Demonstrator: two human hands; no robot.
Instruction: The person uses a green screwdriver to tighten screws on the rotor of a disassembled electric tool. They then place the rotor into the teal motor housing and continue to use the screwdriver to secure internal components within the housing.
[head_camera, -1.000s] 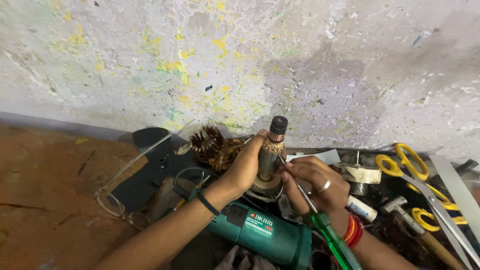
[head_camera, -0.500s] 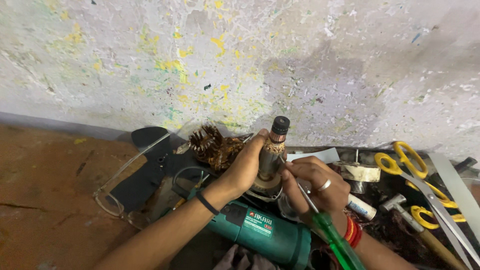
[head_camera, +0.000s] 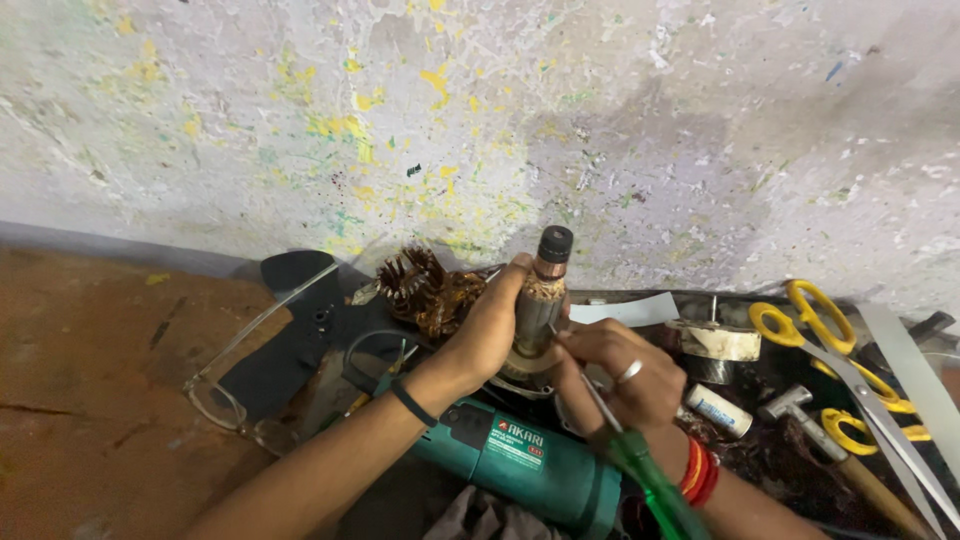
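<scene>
A motor armature (head_camera: 538, 300) is held upright near the middle of the scene, its long axis close to vertical, with the black end cap at the far top and the copper band just below it. It is gripped by the left hand (head_camera: 492, 330), whose fingers are closed around its left side. The right hand (head_camera: 618, 372) is closed on a green-handled screwdriver (head_camera: 625, 445); the thin shaft is pointed up and leftward, and its tip is seen touching or just beside the armature's right side, below the copper band. The armature thus lies up and left of the right hand. A green power tool body (head_camera: 520, 462) lies on the bench directly below both hands. Yellow-handled scissors (head_camera: 835, 345) lie well apart at the right.
</scene>
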